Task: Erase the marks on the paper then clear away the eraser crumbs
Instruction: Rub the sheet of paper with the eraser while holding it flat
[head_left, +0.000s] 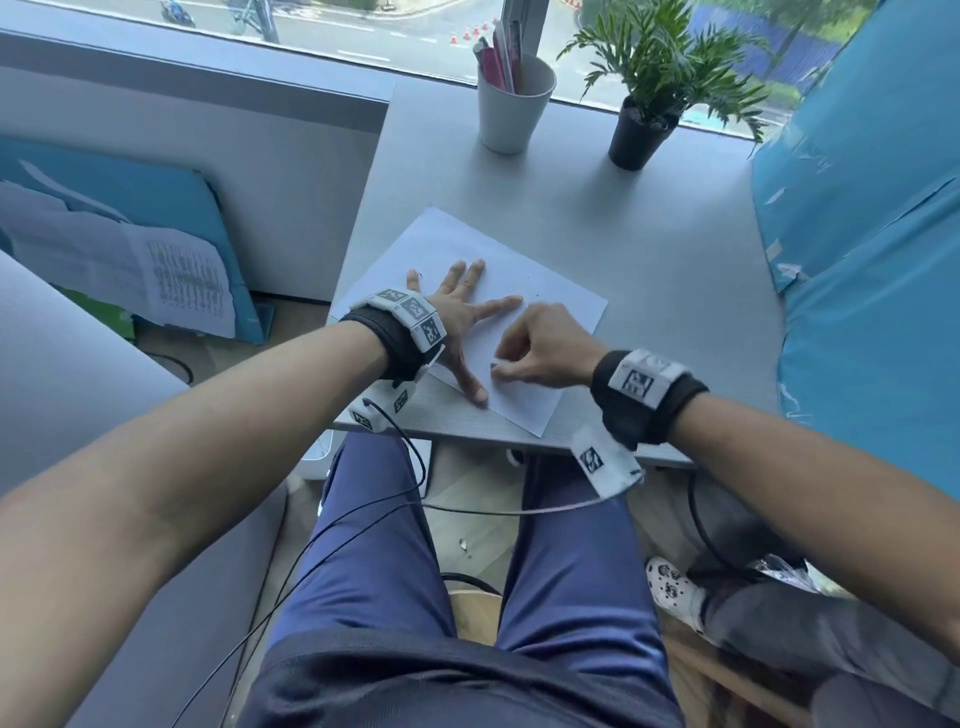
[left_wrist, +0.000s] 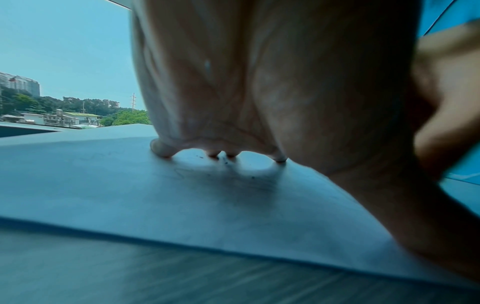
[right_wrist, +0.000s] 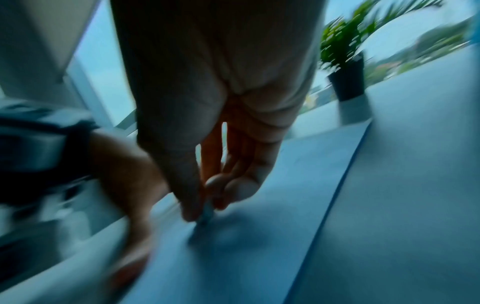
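My left hand (head_left: 457, 317) lies flat, fingers spread, on the paper (head_left: 498, 270). My right hand (head_left: 545, 348) pinches the eraser (head_left: 494, 368) onto it beside my left thumb. Cup (head_left: 511, 104) and plant (head_left: 647, 104) stand beyond.

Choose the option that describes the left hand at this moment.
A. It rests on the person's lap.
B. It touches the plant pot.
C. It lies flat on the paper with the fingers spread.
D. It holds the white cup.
C: in the head view the left hand lies flat with spread fingers on the paper, while the right hand pinches a small eraser.
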